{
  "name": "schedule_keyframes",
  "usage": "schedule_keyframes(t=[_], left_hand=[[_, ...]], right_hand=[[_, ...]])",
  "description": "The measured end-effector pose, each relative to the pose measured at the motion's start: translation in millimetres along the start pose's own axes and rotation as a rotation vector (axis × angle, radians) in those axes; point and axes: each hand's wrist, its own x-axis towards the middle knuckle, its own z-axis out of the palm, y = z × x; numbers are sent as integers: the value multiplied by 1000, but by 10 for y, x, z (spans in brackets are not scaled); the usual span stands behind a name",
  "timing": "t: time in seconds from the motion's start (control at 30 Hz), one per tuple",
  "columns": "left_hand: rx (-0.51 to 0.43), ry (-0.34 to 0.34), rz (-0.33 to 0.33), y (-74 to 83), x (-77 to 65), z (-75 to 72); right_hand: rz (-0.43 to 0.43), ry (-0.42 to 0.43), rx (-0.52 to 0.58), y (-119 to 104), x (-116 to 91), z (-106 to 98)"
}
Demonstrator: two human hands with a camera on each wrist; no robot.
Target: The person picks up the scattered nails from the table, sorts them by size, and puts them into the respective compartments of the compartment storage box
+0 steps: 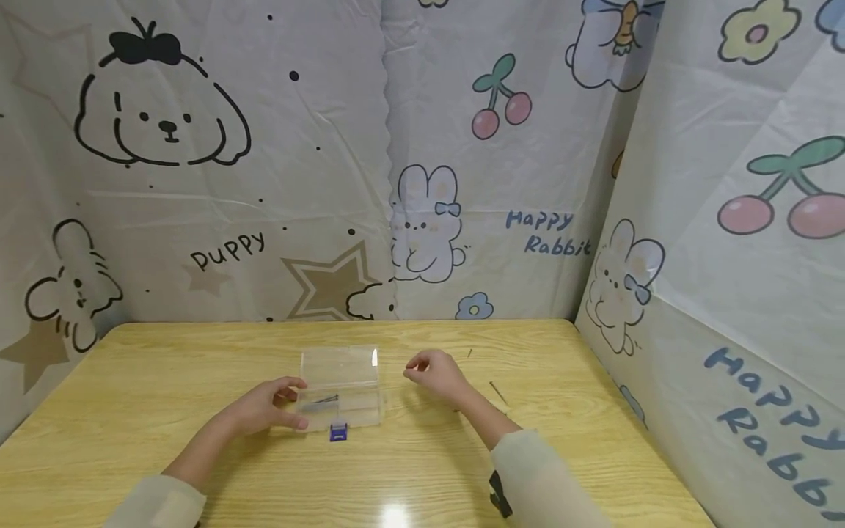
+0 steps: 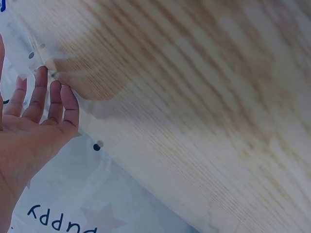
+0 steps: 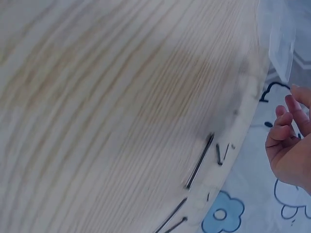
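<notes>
My left hand (image 1: 267,407) holds the left end of a clear plastic box (image 1: 361,416), thumb at the front corner and fingers farther back. The box's lid (image 1: 339,364) stands open toward the back, and a blue latch (image 1: 339,433) sits at the front. A few dark nails (image 1: 322,400) lie in the left compartment. Right of the box, my right hand (image 1: 436,374) hovers over the table with fingers curled and thumb close to the index finger; I cannot tell whether something small is between them. Several loose nails (image 3: 199,161) lie on the table near that hand.
On the wooden table (image 1: 165,367), a longer nail (image 1: 497,392) lies beside the right forearm and a small one (image 1: 469,353) farther back. Printed cloth (image 1: 317,183) hangs behind the table and along its sides.
</notes>
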Motion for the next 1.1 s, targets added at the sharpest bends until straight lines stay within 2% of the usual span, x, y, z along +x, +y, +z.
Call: schedule_keyframes(t=[0.27,0.67,0.9,1.1], left_hand=[[-13,-7,1,12,-21,-9],[-8,-1,3,-21,-4,-2],[-17,2,-16,-14,5,1],[-13,2,-16,-7,-6,0]], right_hand=[[62,55,13,224,-89,-278],[142,116,-25,700,-254,-557],[203,137,-66,912,-343,-670],[209,131,-85,1038,-438,-714]])
